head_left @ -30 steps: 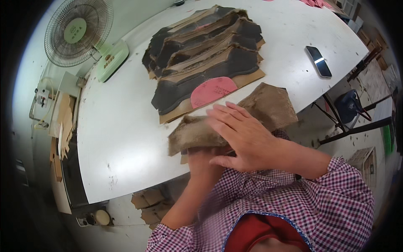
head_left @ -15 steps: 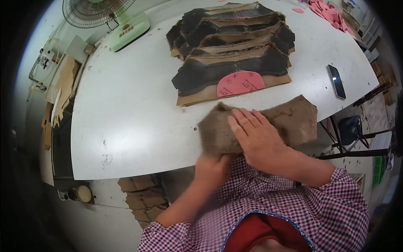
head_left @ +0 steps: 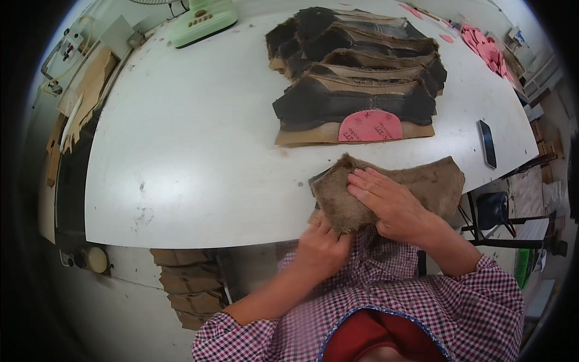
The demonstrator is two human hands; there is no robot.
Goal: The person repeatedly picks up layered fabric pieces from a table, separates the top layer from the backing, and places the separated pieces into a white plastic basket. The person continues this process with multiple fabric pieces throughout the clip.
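Observation:
A brown fuzzy fabric piece (head_left: 431, 181) lies pile side up at the table's front edge, partly over my lap. Flat on its middle rests my right hand (head_left: 392, 202), fingers stretched out and pressing down. My left hand (head_left: 325, 246) is closed at the piece's lower left corner, its fingertips partly hidden at the edge. A dark layer peeks out from under the piece's left side. Just beyond lies a stack of similar pieces (head_left: 356, 99), dark and tan side up and overlapping. The nearest one carries a pink half-round patch (head_left: 371, 127).
On the white table (head_left: 181, 151) a phone (head_left: 487, 143) lies to the right. Pink cut pieces (head_left: 482, 51) are heaped at the far right, and a pale green fan base (head_left: 204, 23) stands far left. Below the front edge, more brown pieces (head_left: 187, 283) are piled.
My left hand has shifted from under the near edge to the lower left corner, where a dark under-layer now shows. My right hand stays flat on the fabric. The whole view has shifted.

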